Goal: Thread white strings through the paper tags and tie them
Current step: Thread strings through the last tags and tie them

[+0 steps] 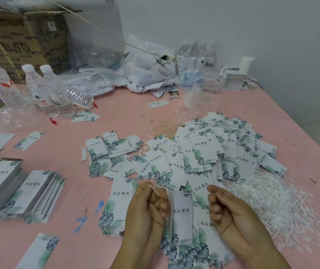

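Note:
A white paper tag with leaf print hangs between my two hands near the table's front edge. My left hand pinches one end of a thin white string at the tag's top left. My right hand is closed to the tag's right, apparently pinching the other end; that string end is too thin to make out. More tags lie flat under my hands. A loose heap of white strings lies to the right of my right hand.
A wide pile of tags with strings covers the pink table ahead. Stacks of tags sit at the left. Water bottles, a cardboard box, plastic bags and a white stack of cards line the back.

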